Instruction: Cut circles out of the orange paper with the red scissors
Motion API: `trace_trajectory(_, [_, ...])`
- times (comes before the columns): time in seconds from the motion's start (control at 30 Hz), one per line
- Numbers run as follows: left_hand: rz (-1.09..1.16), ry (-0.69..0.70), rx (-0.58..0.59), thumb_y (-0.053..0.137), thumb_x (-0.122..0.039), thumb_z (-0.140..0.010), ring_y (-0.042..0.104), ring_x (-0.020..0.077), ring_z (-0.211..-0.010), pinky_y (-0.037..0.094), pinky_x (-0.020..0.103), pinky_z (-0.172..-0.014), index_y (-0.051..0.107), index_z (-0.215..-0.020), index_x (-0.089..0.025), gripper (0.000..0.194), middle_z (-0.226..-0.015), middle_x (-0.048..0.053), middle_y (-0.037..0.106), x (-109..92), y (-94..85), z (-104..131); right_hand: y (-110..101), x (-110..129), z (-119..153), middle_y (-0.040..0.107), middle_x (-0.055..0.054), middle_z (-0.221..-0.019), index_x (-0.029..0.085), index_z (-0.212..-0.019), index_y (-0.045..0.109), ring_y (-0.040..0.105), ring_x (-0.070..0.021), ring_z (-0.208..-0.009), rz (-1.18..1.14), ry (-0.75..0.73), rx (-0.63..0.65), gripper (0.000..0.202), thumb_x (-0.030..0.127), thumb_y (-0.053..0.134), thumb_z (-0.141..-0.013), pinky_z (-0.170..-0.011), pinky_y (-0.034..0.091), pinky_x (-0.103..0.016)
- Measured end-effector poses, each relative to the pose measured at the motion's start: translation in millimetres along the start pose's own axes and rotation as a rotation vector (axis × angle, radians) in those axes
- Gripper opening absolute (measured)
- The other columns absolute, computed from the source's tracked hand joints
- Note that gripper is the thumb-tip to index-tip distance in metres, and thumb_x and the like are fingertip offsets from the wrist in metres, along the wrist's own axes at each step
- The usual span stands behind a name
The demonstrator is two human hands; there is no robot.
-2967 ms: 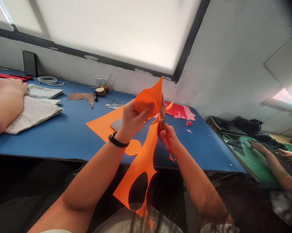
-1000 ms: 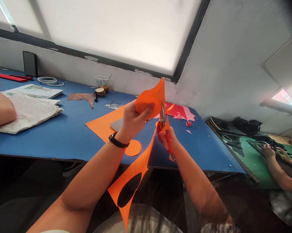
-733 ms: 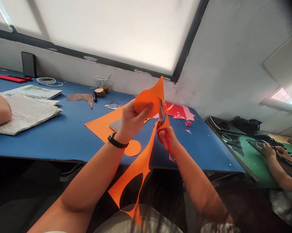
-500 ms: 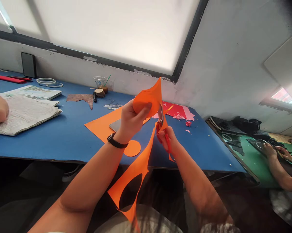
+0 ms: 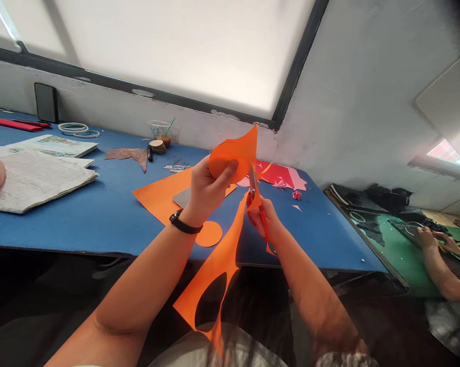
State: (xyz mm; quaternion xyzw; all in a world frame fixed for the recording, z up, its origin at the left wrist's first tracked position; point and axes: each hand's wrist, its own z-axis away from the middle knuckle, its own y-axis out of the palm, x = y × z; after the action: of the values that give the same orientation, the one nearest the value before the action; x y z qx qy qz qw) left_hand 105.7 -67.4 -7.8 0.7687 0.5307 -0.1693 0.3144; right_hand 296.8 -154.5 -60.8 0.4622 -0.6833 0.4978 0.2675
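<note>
My left hand (image 5: 209, 187) pinches a piece of orange paper (image 5: 225, 153) with a rounded edge on the left and a pointed corner at upper right. Red-handled scissors (image 5: 263, 224) are in my right hand (image 5: 271, 216), their blades upright against the paper's right side. From near the blades a long orange offcut (image 5: 230, 250) with a large round hole hangs past the table edge. An orange paper circle (image 5: 209, 234) lies on the table below my left wrist. Behind that hand rests a larger orange sheet (image 5: 153, 199) with a phone-like flat object (image 5: 181, 198) on it.
Red and pink paper scraps (image 5: 283, 176) lie on the blue table (image 5: 115, 214) at right. At the back are a plastic cup (image 5: 161, 132), a wood slice (image 5: 158, 147) and a leaning phone (image 5: 45, 103). Other people's hands show at far left and over the green table (image 5: 390, 250).
The orange paper has tilted slightly and its pointed corner has shifted a little right. The hanging offcut has swung a little to the right. Both hands keep their holds.
</note>
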Motion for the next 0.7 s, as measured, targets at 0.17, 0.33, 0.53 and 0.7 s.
trace_trajectory(0.17, [-0.007, -0.007, -0.006, 0.098, -0.085, -0.094, 0.051, 0.0142, -0.048, 0.043, 0.03, -0.047, 0.064, -0.072, -0.026, 0.071, -0.058, -0.002, 0.058, 0.8, 0.2, 0.5, -2.0, -0.9, 2.6, 0.046, 0.003, -0.073, 0.03, -0.097, 0.058, 0.042, -0.0219, -0.068, 0.039, 0.003, 0.011, 0.087, 0.118, 0.053, -0.097, -0.061, 0.034, -0.038])
trace_trajectory(0.33, [-0.007, 0.022, -0.003, 0.096, -0.085, -0.096, 0.049, 0.014, -0.049, 0.042, 0.029, -0.047, 0.062, -0.073, -0.027, 0.072, -0.058, -0.003, 0.057, 4.5, -0.1, -0.5, -1.3, 3.5, 4.9, 0.045, 0.005, -0.073, 0.03, -0.101, 0.058, 0.04, -0.0207, -0.067, -0.014, 0.005, 0.03, 0.089, 0.119, 0.055, -0.096, -0.06, 0.032, -0.038])
trace_trajectory(0.53, [-0.018, 0.0, 0.006, 0.095, -0.085, -0.098, 0.053, 0.0146, -0.05, 0.045, 0.03, -0.049, 0.067, -0.078, -0.027, 0.068, -0.062, -0.002, 0.061, 5.8, -1.6, 2.1, -0.9, 0.8, 4.9, 0.045, 0.004, -0.076, 0.031, -0.093, 0.052, 0.04, -0.0202, -0.068, -0.043, 0.032, 0.004, 0.084, 0.116, 0.058, -0.097, -0.062, 0.032, -0.039])
trace_trajectory(0.7, [-0.014, 0.012, 0.005, 0.096, -0.084, -0.097, 0.052, 0.0126, -0.051, 0.044, 0.027, -0.047, 0.066, -0.078, -0.024, 0.07, -0.062, -0.003, 0.06, 6.1, -2.1, 1.8, 0.1, -0.4, 3.2, 0.048, 0.003, -0.082, 0.031, -0.093, 0.056, 0.042, -0.0193, -0.07, -0.124, 0.083, -0.009, 0.074, 0.102, 0.073, -0.099, -0.063, 0.037, -0.038])
